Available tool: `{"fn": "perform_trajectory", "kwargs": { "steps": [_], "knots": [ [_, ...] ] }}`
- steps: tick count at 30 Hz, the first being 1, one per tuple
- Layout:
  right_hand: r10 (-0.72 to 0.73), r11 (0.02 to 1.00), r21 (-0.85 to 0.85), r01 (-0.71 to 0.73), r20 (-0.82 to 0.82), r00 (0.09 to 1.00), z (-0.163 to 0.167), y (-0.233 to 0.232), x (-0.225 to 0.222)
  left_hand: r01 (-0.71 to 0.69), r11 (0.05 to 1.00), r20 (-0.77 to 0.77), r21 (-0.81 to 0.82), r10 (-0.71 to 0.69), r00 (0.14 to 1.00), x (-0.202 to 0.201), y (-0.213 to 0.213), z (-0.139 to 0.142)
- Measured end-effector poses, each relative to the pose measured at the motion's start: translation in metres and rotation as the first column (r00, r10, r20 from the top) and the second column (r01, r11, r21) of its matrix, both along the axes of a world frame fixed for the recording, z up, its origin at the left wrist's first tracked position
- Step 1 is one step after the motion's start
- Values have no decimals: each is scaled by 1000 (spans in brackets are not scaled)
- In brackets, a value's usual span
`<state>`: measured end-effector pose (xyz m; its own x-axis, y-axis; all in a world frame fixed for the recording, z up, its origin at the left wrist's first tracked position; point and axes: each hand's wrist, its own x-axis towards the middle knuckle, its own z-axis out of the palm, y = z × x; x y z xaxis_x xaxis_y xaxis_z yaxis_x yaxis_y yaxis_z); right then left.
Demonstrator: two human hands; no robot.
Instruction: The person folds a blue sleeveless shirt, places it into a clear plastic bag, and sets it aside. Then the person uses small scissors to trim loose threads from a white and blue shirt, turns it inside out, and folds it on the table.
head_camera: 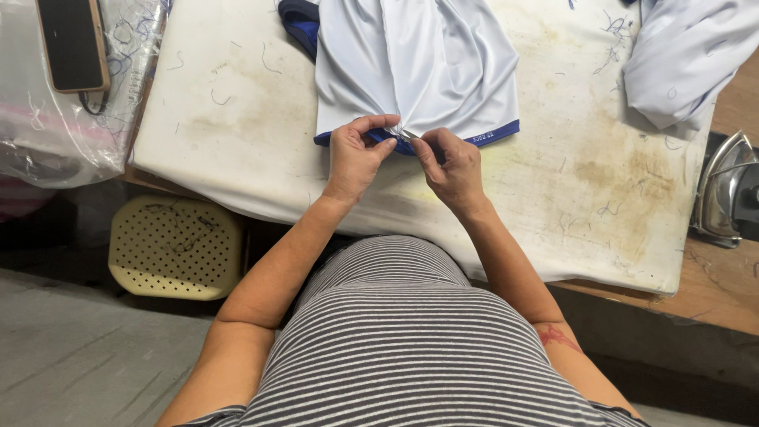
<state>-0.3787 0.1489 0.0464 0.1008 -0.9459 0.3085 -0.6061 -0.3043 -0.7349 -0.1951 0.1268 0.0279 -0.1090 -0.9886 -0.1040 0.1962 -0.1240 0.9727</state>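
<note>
A white garment [419,63] with a blue hem band lies on a stained white padded board [237,119]. My left hand [356,154] pinches the gathered hem at its middle, thumb and forefinger closed on the cloth. My right hand [451,166] pinches the same bunched spot from the right, holding a small metal tool whose tip shows between the fingers. The two hands almost touch at the hem's edge.
Another white garment [684,55] is heaped at the board's far right. An iron [727,190] stands at the right on the wooden table. A phone [73,43] rests on plastic-wrapped bundles at the left. A perforated yellow stool [174,245] stands below the board.
</note>
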Motion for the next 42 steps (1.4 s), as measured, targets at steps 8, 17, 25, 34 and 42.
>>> {"fn": "perform_trajectory", "kwargs": {
  "steps": [8,17,25,34,42],
  "knots": [
    [38,989,-141,-53,-109,993,4,-1,2,0,1000,97,-13,2,995,2,1,8],
    [69,982,-168,-88,-118,991,10,-1,3,6,1000,42,-7,-6,999,4,1,5],
    [5,1000,20,-10,232,973,-23,-4,-7,-10,1000,112,-27,13,994,10,2,4],
    [87,995,-57,-84,45,995,-8,3,-3,7,997,206,-74,8,978,12,5,7],
    [129,976,-158,-149,-130,983,5,-1,1,9,992,320,-126,32,947,12,7,15]
  ]
}}
